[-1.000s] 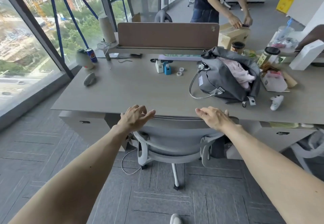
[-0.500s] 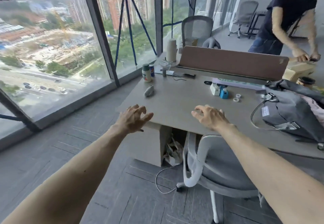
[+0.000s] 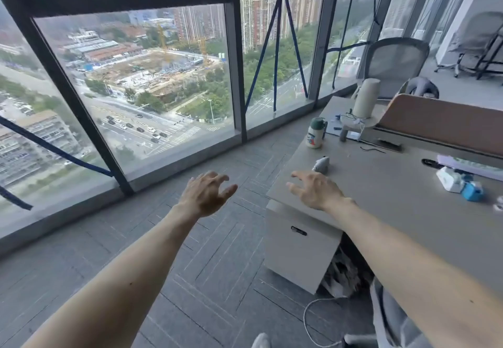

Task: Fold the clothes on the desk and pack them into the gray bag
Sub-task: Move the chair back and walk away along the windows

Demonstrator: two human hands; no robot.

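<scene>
Tall windows point(image 3: 163, 89) fill most of the view, with only one end of the desk point(image 3: 381, 190) showing at right. Both hands are empty with fingers loosely spread, the left hand point(image 3: 202, 195) over the floor and the right hand point(image 3: 315, 191) above the desk corner near a mouse point(image 3: 321, 164). Neither bag nor clothes are in sight, so it is probably best to look right along the desk and find them before reaching.

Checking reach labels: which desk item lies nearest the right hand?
The gray mouse, just beyond the right hand near the desk corner. The bottle stands farther back; the blue dispenser sits off to the right.
</scene>
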